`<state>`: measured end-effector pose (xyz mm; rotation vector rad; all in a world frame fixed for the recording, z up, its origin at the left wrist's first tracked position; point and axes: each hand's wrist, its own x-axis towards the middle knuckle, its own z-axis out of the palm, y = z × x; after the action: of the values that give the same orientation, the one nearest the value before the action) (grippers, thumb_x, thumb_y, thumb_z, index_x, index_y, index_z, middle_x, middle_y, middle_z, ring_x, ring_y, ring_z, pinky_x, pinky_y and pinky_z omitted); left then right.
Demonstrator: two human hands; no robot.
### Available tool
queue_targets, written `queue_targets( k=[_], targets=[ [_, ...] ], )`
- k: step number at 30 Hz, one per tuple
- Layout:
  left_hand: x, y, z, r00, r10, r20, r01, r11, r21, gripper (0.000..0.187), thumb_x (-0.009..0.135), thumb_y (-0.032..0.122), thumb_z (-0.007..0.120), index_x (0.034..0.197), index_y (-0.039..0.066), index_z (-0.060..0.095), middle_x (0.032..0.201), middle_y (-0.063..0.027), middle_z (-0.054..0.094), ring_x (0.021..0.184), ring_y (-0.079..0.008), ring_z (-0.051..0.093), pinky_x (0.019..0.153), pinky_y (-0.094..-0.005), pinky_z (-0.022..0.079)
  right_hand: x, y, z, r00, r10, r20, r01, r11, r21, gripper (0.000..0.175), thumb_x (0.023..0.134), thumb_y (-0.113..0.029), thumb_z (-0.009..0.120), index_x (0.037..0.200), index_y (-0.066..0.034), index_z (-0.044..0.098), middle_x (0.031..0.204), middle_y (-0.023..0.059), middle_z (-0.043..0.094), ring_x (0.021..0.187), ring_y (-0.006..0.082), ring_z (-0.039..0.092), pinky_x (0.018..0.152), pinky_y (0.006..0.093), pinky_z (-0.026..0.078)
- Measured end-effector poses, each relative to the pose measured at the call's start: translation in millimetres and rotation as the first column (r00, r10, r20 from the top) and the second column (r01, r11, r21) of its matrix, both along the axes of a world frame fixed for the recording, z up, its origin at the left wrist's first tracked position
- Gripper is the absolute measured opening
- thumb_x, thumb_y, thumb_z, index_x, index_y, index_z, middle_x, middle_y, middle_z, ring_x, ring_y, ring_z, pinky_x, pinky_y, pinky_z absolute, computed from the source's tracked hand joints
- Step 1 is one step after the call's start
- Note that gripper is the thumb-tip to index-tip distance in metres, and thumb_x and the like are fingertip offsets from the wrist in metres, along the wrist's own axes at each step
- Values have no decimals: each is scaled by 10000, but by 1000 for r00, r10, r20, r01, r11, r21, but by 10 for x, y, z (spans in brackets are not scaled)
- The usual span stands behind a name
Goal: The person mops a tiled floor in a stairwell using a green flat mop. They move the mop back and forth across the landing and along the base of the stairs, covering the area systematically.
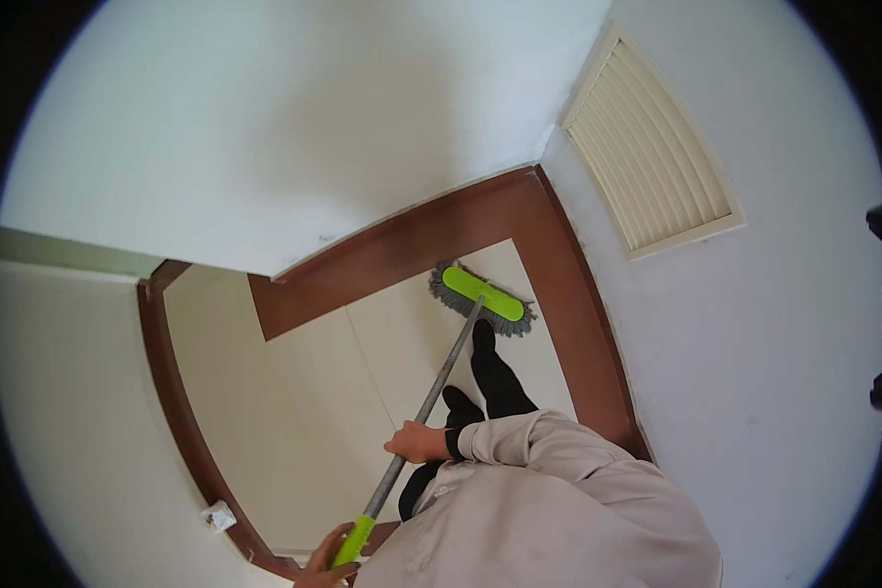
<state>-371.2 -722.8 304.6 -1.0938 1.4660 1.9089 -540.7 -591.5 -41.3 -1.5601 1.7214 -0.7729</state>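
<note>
My right hand (417, 442) is wrapped around the grey pole (445, 373) of a mop, partway along its length. Lower in the view, my left hand (327, 560) holds the green grip (355, 539) at the pole's upper end; the bottom picture edge cuts that hand off. The pole slants away to a flat mop head with a bright green plate (500, 303) and a grey fringe (453, 300). This head rests on the pale tiled floor (404, 331), just beyond the toe of one black-clad foot (483, 338).
Reddish-brown border tiles (404, 239) and skirting (592, 287) run along the walls, meeting in a corner beyond the mop. A cream louvred vent (654, 147) is set in the right wall (764, 316). On the left wall is a small white socket-like fitting (219, 517). A wall edge (272, 273) juts out at left.
</note>
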Motion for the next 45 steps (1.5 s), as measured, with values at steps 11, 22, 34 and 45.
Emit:
queue_targets(
  k=[11,22,34,45],
  targets=[
    [436,959,-1039,998,38,58,-36,999,-41,615,890,43,580,1479,41,403,1061,-113,631,1013,-177,597,869,-315,489,-91,806,-341,966,144,-213,-117,984,133,137,762,-135,686,871,-116,605,759,87,672,811,327,672,773,486,451],
    [-1043,2670,-1263,967,211,142,-242,932,269,635,977,138,534,1552,179,267,795,-32,519,473,-93,426,396,-246,305,-1616,2206,-931,870,118,-478,-86,992,88,143,759,-181,716,880,-161,644,882,57,696,933,265,668,829,440,467],
    [-655,3524,-1226,967,239,87,-249,960,131,646,967,117,524,1555,139,257,792,-47,523,447,-103,409,391,-249,300,-1391,2912,-309,907,87,-412,-81,996,32,87,804,-150,660,881,-147,621,800,44,679,887,267,652,840,416,437],
    [-1406,3746,-1127,943,317,97,-331,905,268,657,969,115,518,1557,134,225,791,-58,519,431,-109,400,375,-264,288,-1952,3108,-574,888,-61,-455,51,998,-34,150,761,-109,682,902,-124,631,877,69,679,953,281,656,909,427,457]
  ],
)
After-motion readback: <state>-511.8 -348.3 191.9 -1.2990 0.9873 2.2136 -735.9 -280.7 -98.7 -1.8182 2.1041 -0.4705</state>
